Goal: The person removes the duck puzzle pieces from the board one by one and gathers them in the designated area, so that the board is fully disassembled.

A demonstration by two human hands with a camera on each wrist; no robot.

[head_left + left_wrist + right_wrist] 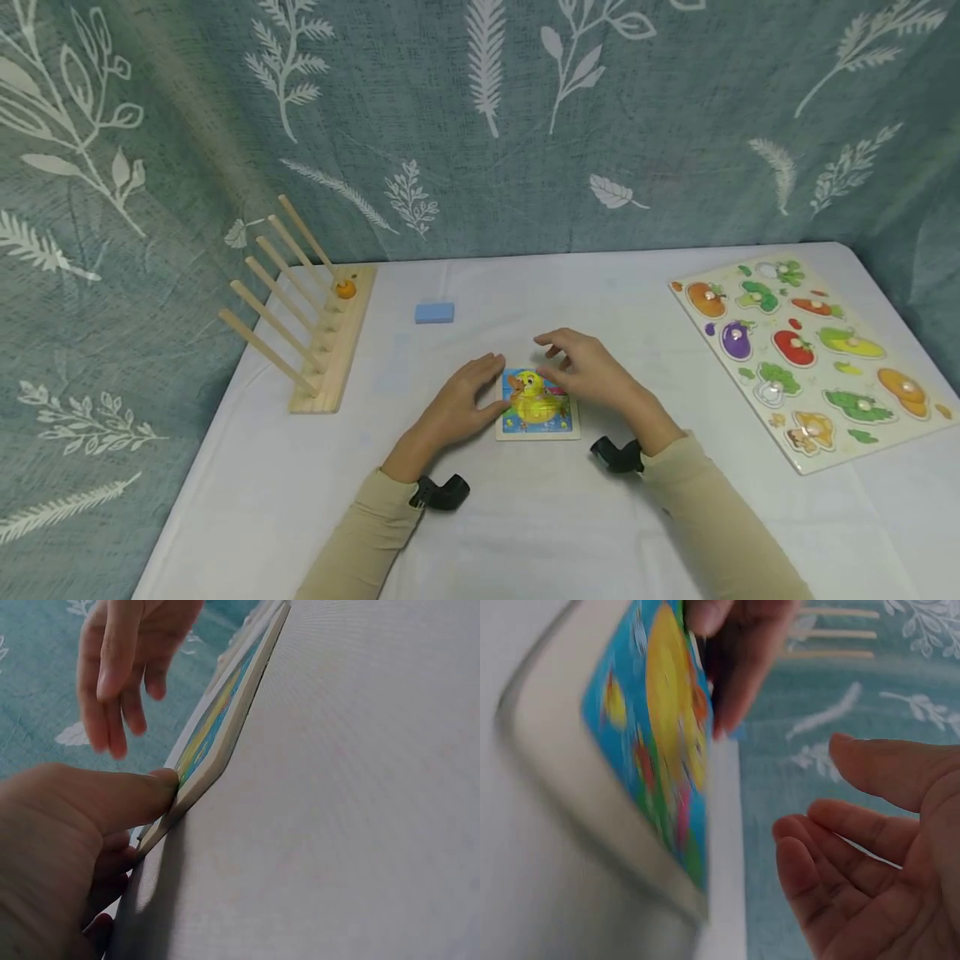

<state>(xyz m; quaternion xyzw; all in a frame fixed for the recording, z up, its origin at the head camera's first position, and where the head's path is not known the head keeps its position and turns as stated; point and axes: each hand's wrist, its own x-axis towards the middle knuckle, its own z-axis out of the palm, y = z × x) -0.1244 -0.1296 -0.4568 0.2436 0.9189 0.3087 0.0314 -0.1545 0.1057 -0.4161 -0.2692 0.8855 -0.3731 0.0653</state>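
A small square duck puzzle (536, 406), a yellow duck on blue in a pale wooden frame, lies on the white table. My left hand (462, 400) holds it at its left edge. In the left wrist view the thumb (142, 796) rests on top of the frame, with the other fingers partly hidden beside it. Above the puzzle's upper right corner hovers my right hand (592, 367), its fingers loosely bent. The right wrist view shows nothing between the thumb and fingers of that right hand (862, 870).
Behind the puzzle lies a blue block (434, 313). A wooden peg stand (324, 387) with several slanting pegs and a small orange piece (346, 289) is at left. On the right sits a large vegetable puzzle board (765, 400). A patterned teal curtain (450, 192) hangs behind.
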